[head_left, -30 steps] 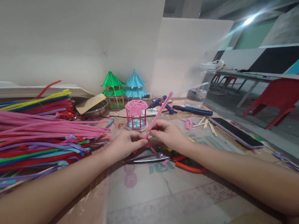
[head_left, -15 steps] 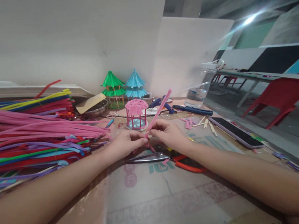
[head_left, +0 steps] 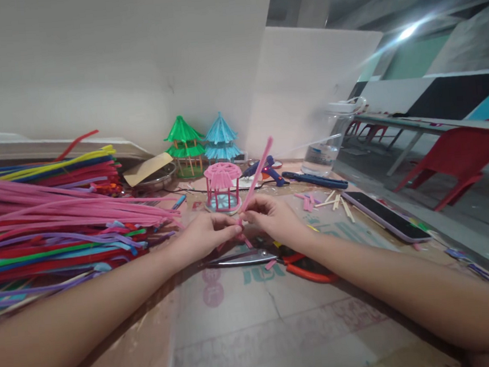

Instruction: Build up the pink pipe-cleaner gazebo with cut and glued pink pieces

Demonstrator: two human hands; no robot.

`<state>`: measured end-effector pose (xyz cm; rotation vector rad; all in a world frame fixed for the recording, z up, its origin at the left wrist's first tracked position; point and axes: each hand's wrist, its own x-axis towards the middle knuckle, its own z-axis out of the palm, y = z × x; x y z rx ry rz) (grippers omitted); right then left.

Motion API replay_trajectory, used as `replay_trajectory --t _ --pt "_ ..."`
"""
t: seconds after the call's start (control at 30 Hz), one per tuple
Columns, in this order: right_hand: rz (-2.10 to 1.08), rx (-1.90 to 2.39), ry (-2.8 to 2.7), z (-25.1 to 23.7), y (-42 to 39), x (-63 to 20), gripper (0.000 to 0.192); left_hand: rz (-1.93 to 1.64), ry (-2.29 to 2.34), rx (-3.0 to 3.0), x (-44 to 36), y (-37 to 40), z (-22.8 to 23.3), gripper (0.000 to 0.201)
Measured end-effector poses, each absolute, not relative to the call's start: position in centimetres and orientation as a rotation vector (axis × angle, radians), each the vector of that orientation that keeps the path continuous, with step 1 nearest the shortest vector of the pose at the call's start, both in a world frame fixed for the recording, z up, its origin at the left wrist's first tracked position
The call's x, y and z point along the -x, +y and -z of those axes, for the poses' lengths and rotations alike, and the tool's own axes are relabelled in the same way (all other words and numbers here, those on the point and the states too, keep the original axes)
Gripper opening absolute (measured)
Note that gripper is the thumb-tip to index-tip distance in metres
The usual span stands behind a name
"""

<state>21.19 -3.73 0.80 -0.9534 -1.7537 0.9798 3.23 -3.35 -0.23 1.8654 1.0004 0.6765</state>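
Your left hand and right hand pinch the pink strip at its lower end above the tabletop, fingers pressed together; it looks light and bendable, so grip close to the fold.

The pink straw pinched between both hands now stands steeper than a second ago. Its free tip has risen higher and swung slightly left.

Both hands, left hand and right hand, pinch a pink straw (tilted up-right). Scissors lie beneath on the worktop.
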Motion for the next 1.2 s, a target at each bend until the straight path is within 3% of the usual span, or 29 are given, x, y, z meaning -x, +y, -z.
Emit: replay_trajectory --t 0.23,0.47,0.63,0.9,1.1,1.2 --pt "-0.860 0.966 -1.876 -1.3 -3.5 -21.8 0.018 -0.682 0.995 -1.891 -3.1 -3.2 0.5 0.033" --pt "-0.699 1.059 -2.667 -5.6 -5.6 -25.5 0.021 -0.697 1.010 -1.844 -3.2 -3.7 0.0 0.030" --pt "-0.422 1.242 -2.945 -6.6 -7.3 -27.7 0.044 -0.692 1.033 -1.831 -3.3 -3.7 0.1 0.029" --pt "-0.244 0.986 -3.090 -4.4 -6.6 -28.5 0.060 -0.731 1.053 -1.799 -3.2 -3.7 -0.1 0.029" --pt "-0.286 1.039 -2.986 -4.3 -6.9 -27.9 0.023 -0.718 1.113 -1.824 -3.2 -3.6 -0.3 0.030" --pt "-0.554 1.077 -2.942 -5.5 -6.6 -28.4 0.024 -0.724 1.091 -1.842 -3.2 -3.6 -0.3 0.028"
